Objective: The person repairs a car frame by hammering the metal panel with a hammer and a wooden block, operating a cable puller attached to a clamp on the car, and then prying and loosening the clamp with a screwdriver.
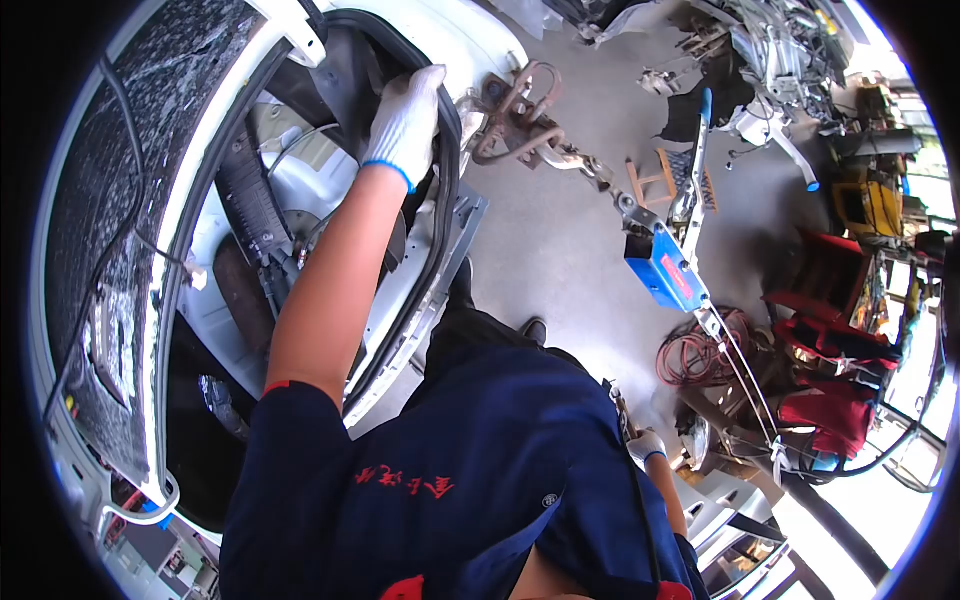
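Observation:
My left hand (405,122), in a white knit glove with a blue cuff, reaches over the open rear of a white car body. Its fingers close over the rim, on the black rubber seal (447,200). My right hand (648,446), in a similar glove, is low beside my right hip. It is closed beside a metal tool (619,405), partly hidden by my shirt; what the fingers hold is too small to make out. Near my left hand, a rusty pulling clamp (510,115) is at the car's edge, with a chain (590,168) running from it.
The chain leads to a blue puller (665,270) with a long lever and a cable stretching down right. Coiled red hose (695,350), a wooden-framed brush-like item (665,180), and a red cabinet (825,280) lie to the right. Scrap metal parts (770,60) are piled beyond.

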Available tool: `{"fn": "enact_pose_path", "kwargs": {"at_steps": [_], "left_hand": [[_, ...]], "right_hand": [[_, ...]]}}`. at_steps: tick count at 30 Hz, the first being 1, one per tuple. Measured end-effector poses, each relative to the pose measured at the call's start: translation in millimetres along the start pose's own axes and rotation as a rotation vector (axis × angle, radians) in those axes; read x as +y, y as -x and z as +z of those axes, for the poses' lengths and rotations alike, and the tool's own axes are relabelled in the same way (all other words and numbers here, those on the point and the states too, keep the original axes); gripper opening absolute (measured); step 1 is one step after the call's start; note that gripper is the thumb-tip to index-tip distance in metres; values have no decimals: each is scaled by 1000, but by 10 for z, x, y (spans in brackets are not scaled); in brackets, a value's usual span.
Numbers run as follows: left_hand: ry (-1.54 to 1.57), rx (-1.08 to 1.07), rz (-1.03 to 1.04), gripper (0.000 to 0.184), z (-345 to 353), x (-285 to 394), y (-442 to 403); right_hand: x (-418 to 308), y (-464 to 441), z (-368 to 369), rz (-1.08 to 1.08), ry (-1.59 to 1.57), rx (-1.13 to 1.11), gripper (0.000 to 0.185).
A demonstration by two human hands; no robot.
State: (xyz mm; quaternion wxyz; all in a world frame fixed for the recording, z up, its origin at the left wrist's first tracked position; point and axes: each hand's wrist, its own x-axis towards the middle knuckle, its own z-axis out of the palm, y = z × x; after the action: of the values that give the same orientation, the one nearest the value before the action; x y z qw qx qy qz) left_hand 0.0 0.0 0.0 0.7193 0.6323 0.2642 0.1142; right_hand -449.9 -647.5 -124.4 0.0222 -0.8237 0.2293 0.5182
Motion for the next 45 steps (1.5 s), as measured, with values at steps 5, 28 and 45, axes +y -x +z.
{"fn": "enact_pose_path", "kwargs": {"at_steps": [5, 28, 45], "left_hand": [[-9, 111, -32, 75, 445, 378, 523], [-262, 235, 59, 39, 450, 90, 197], [-376, 140, 15, 48, 405, 172, 253]], "right_hand": [[255, -319, -25, 9, -140, 87, 32], [232, -1837, 500, -54, -144, -107, 32], [1, -2716, 1167, -334, -121, 36, 45]]}}
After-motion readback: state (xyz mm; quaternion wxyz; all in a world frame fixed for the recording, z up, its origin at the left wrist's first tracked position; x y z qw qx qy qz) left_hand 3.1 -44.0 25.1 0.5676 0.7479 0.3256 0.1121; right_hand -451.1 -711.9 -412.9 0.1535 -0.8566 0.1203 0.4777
